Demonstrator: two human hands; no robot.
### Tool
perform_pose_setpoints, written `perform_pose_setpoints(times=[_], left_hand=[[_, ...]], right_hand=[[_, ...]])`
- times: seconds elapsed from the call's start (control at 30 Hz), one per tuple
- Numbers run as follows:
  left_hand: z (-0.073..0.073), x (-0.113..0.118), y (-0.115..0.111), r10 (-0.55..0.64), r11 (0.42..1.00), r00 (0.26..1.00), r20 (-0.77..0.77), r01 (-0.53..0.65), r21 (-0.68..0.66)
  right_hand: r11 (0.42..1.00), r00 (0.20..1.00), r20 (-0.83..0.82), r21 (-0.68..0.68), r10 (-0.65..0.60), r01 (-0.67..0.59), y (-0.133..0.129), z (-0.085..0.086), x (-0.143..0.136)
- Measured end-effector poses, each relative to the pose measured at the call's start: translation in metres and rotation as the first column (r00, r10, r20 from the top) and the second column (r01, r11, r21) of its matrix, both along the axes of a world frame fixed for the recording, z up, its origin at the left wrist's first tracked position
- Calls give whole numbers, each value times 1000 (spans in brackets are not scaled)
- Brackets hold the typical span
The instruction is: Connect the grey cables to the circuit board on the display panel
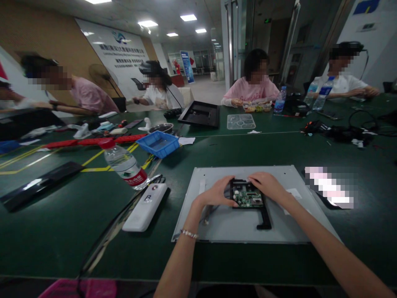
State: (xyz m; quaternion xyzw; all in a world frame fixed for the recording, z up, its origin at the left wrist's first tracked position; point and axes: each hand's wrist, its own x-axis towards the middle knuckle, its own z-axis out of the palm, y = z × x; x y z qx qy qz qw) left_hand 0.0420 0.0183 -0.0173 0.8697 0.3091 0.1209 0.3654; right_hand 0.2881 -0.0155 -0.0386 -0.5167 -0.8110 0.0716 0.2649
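Observation:
A green circuit board [248, 199] in a black plastic frame [265, 219] lies over a flat grey panel [192, 198] in front of me. My left hand [218, 192] grips the frame's left side, thumb at the lower left corner and fingers at the upper left. On the upper right edge, the fingers of my right hand [268, 186] are closed around the frame. A black arm of the frame reaches down toward the panel's near edge. Left of the board, thin wires with a small connector [206, 222] rest on the panel. Whether the frame touches the panel everywhere is hard to see.
Left of the panel are a white power bank [145, 209], a tilted-looking water bottle [125, 165] and a blue tray [159, 142]. A phone [330, 188] lies to the right. Farther back are a black casing [200, 114], a clear lid [241, 121] and several seated people.

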Motion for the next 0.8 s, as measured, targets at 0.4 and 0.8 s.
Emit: perform_pose_setpoints(times=[0.4,0.8], left_hand=[[-2,0,1,2,1000,1000,-21,-2,14],[-2,-1,1,-7,1000,999,-32,7,13]], right_hand=[[999,999,-47,-52,0,-2,4,-7,0],[999,997,-56,-6,-51,51,-2,11,8]])
